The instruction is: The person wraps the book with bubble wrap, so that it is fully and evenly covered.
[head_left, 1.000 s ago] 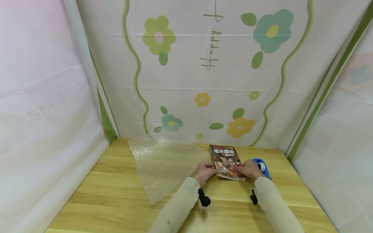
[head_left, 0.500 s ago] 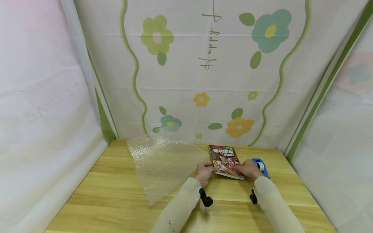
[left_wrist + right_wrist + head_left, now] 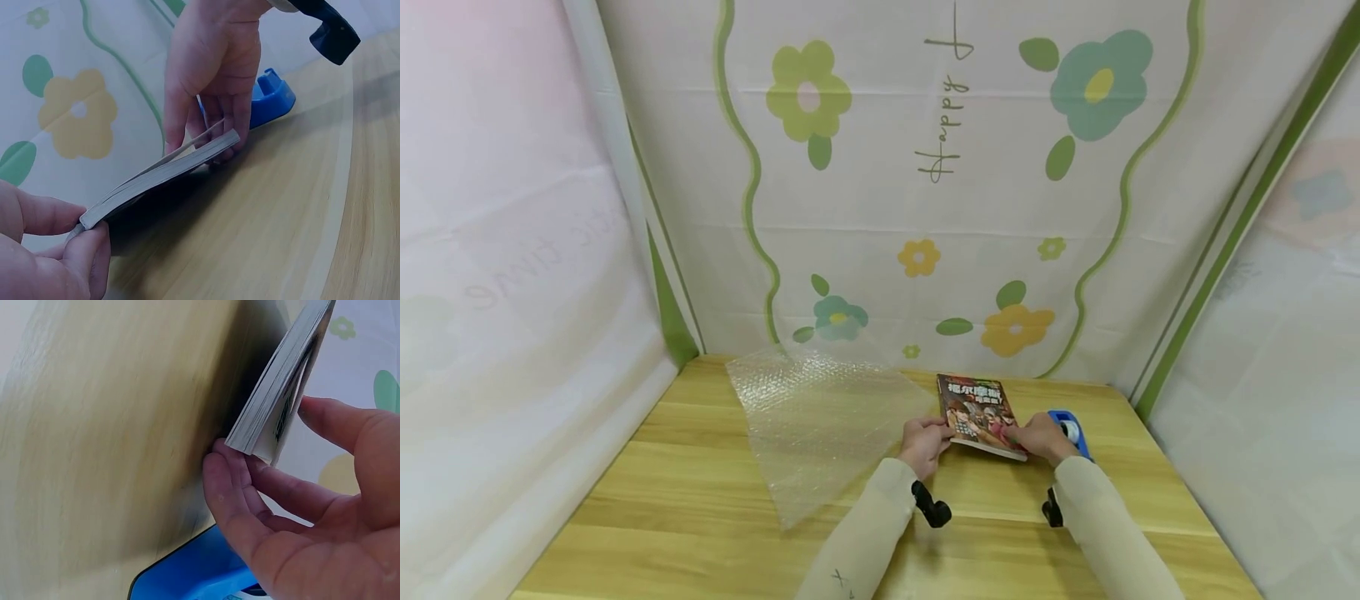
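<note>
A paperback book [image 3: 976,408] with a dark, illustrated cover and white lettering lies face up between both hands in the head view. The left hand [image 3: 923,444] pinches its near left corner, thumb above and fingers below, as the left wrist view shows. At the near right corner, the right hand [image 3: 1043,435] has its thumb on the cover and its fingers under the book's edge. In the right wrist view the page block [image 3: 281,381] shows, with the cover bowed a little away from the pages. The book's near edge is raised over the table, with shadow beneath.
A sheet of clear bubble wrap [image 3: 820,425] is spread left of the book, its far part reaching the floral backdrop [image 3: 880,192]. A blue tape dispenser [image 3: 1075,433] stands just right of the right hand. The wooden table [image 3: 685,517] extends toward the person.
The book's near edge has come up slightly, and its cover lies flatter against the pages. Both hands keep their hold with barely any movement; bubble wrap and tape dispenser stay put.
</note>
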`<control>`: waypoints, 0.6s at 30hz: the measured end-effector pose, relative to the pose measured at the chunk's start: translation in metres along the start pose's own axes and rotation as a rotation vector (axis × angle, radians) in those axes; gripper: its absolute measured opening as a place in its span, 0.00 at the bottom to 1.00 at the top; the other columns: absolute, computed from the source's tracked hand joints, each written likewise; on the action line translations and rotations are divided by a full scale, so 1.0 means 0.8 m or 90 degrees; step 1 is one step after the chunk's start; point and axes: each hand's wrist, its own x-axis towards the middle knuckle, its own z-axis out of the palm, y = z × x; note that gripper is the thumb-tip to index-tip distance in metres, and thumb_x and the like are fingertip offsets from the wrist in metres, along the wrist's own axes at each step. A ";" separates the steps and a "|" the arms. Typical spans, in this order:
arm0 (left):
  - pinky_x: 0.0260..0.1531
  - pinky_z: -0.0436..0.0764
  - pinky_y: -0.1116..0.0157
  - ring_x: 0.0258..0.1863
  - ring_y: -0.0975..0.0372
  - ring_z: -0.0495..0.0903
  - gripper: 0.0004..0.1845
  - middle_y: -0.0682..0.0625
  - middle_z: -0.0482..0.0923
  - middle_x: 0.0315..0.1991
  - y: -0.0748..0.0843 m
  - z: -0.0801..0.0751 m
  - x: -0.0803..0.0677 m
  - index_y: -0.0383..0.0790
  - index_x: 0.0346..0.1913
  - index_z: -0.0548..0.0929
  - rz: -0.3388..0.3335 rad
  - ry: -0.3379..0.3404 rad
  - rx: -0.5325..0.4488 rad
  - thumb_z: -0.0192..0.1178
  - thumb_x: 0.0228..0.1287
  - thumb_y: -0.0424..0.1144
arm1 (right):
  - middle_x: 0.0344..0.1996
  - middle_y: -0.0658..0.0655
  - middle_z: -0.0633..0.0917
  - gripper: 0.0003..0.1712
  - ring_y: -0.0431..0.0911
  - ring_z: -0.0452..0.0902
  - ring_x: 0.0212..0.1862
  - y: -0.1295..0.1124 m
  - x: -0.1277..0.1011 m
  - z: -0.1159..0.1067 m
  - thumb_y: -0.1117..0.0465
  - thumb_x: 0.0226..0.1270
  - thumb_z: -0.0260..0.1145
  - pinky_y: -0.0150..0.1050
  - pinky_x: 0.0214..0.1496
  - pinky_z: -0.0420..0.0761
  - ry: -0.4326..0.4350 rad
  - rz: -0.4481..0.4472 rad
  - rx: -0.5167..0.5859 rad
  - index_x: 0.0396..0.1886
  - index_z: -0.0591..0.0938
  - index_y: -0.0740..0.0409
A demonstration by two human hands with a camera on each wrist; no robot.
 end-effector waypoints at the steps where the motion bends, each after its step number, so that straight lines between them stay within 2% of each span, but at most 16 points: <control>1: 0.66 0.83 0.50 0.66 0.39 0.81 0.19 0.28 0.78 0.63 0.000 -0.001 0.001 0.21 0.61 0.81 -0.001 0.002 -0.001 0.64 0.67 0.20 | 0.09 0.42 0.61 0.33 0.37 0.53 0.15 0.000 0.000 0.000 0.51 0.74 0.68 0.31 0.21 0.59 0.001 -0.001 0.002 0.08 0.65 0.46; 9: 0.64 0.84 0.50 0.64 0.40 0.83 0.18 0.28 0.80 0.62 -0.004 -0.009 0.004 0.22 0.59 0.83 0.008 -0.002 0.032 0.64 0.67 0.20 | 0.08 0.43 0.63 0.32 0.38 0.57 0.14 -0.001 -0.002 0.003 0.57 0.75 0.67 0.35 0.25 0.67 0.001 -0.005 0.017 0.07 0.67 0.47; 12: 0.62 0.85 0.50 0.62 0.40 0.84 0.18 0.29 0.80 0.61 -0.004 -0.011 0.005 0.23 0.59 0.83 0.011 -0.001 0.046 0.65 0.67 0.21 | 0.09 0.44 0.63 0.31 0.39 0.57 0.15 -0.003 -0.004 0.001 0.59 0.75 0.66 0.36 0.26 0.68 -0.003 0.000 0.034 0.09 0.67 0.48; 18: 0.58 0.88 0.51 0.57 0.43 0.87 0.16 0.30 0.82 0.57 -0.003 -0.014 0.006 0.24 0.56 0.84 0.015 0.010 0.074 0.66 0.66 0.21 | 0.10 0.46 0.66 0.27 0.40 0.57 0.16 -0.006 -0.004 -0.001 0.59 0.77 0.64 0.38 0.27 0.66 -0.002 0.013 0.074 0.12 0.74 0.51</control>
